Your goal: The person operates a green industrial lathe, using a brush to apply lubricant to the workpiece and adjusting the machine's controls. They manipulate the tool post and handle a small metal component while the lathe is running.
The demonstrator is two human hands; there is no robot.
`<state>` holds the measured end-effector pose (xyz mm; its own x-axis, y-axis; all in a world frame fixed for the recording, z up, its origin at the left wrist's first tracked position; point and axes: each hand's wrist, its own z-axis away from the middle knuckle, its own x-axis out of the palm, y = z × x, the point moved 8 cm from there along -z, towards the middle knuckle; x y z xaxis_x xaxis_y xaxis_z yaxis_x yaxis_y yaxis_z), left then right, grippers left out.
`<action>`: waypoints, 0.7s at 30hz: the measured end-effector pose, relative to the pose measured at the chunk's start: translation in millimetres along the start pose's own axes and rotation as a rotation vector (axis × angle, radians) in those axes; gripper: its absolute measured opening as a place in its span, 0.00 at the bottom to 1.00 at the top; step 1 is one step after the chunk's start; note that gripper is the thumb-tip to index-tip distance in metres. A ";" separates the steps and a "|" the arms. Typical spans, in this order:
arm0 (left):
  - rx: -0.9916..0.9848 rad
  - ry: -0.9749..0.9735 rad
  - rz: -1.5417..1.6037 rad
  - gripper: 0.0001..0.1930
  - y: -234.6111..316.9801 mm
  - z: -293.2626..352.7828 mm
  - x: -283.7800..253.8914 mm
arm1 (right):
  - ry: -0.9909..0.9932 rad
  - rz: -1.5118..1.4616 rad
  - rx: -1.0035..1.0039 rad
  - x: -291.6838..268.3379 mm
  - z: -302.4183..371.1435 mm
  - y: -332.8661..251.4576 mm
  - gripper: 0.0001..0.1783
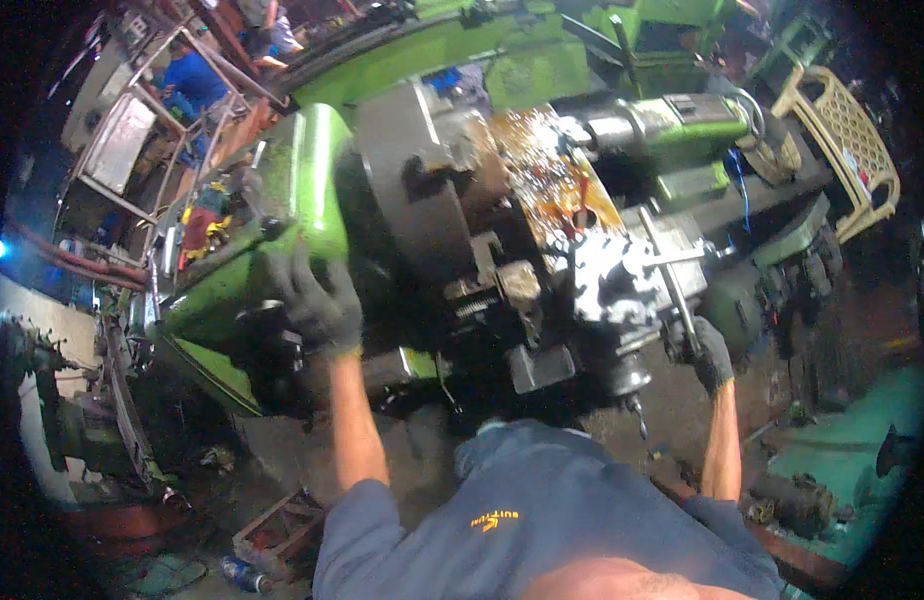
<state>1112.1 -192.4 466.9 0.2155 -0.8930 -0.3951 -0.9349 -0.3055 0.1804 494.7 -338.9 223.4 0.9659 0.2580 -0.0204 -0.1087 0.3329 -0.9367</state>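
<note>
A green lathe fills the middle of the head view. My left hand, in a dark grey glove, rests with fingers spread against the front of the green headstock, near some dark levers. To its right is the big dark chuck. My right hand, gloved too, is closed round the lower end of a long metal bar handle, which slants up over the tool post area. Left of that bar, a shiny wet metal surface catches strong glare. Brown, oily-looking shavings or fluid cover the plate behind it.
The tailstock stands at the far right of the lathe, with a cream plastic chair beyond. Red and yellow items lie on the headstock top. A metal frame rack is at the far left, and a can lies on the floor.
</note>
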 end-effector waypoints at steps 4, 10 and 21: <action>-0.243 -0.593 0.147 0.15 -10.6 243.0 9.6 | 0.084 0.367 -0.150 16.4 4.6 -24.1 0.19; -0.723 -0.932 -0.443 0.19 -59.1 499.4 2.5 | 0.122 -0.144 0.148 -20.6 25.6 20.1 0.19; -2.135 -0.718 0.713 0.10 -75.9 605.6 65.4 | 0.162 0.123 0.308 -136.8 99.2 120.6 0.18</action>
<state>1026.5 -27.5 -118.1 -0.4186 -0.9046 0.0802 0.7964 -0.3231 0.5113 326.2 -244.1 147.9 0.9634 0.1737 -0.2044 -0.2676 0.5720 -0.7754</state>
